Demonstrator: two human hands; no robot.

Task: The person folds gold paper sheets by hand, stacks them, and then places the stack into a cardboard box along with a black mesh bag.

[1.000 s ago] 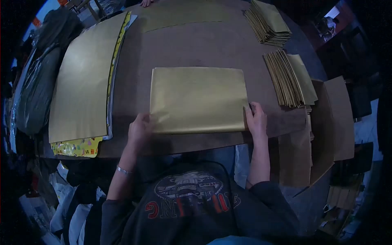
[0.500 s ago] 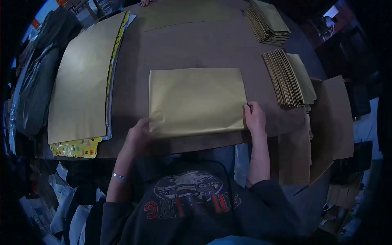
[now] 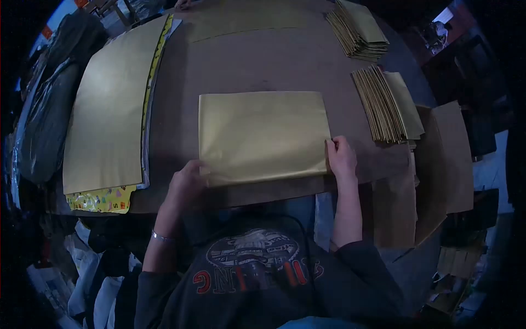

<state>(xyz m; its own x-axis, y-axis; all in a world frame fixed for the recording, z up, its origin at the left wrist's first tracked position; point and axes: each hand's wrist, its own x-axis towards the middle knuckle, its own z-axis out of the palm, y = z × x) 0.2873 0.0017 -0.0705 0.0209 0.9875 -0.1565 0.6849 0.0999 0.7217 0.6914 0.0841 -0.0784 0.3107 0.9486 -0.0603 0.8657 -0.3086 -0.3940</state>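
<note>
A folded sheet of gold-brown paper [image 3: 264,134] lies flat on the table in front of me. At its lower left corner is my left hand [image 3: 188,178], slightly blurred, its fingers touching the paper's edge. My right hand [image 3: 342,156] pinches the right edge near the lower corner, thumb on top. Left of the folded sheet lies a stack of large flat gold-brown sheets [image 3: 112,109], with yellow patterned wrapping [image 3: 104,198] showing beneath it.
Bundles of folded paper stand at the right [image 3: 378,104] and back right [image 3: 359,33]. An open cardboard box [image 3: 395,211] is beside the table's right edge. Another sheet [image 3: 246,16] lies at the far side, near another person's hand [image 3: 183,4].
My left hand has shifted slightly right along the paper's lower left corner. The other person's hand at the far edge has moved left. My right hand has barely moved.
</note>
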